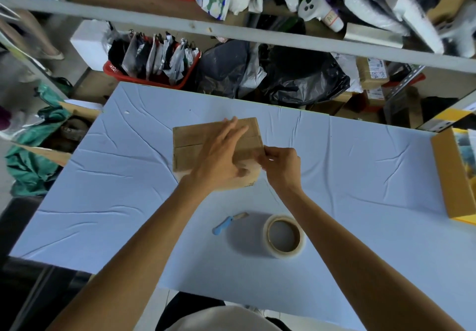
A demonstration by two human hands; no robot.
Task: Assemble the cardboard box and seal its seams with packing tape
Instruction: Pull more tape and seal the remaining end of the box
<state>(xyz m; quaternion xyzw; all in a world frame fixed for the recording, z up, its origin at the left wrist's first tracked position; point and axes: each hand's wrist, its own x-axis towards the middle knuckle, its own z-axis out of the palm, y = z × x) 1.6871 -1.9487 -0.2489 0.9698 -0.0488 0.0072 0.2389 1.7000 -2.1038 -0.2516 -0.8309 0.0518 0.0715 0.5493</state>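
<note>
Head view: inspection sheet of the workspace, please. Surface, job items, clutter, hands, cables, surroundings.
Surface: table under a creased pale blue cover.
Job's things: cardboard box closed, flaps down, centre seam showing; tape roll flat near the front edge; blue cutter left of the roll.
Clutter: open yellow box at the right edge.
Grippers: left hand flat on the box top; right hand pinching at the box's right edge.
Cables: nothing seen.
Surroundings: metal shelving with bags, red basket, black bags behind the table.
</note>
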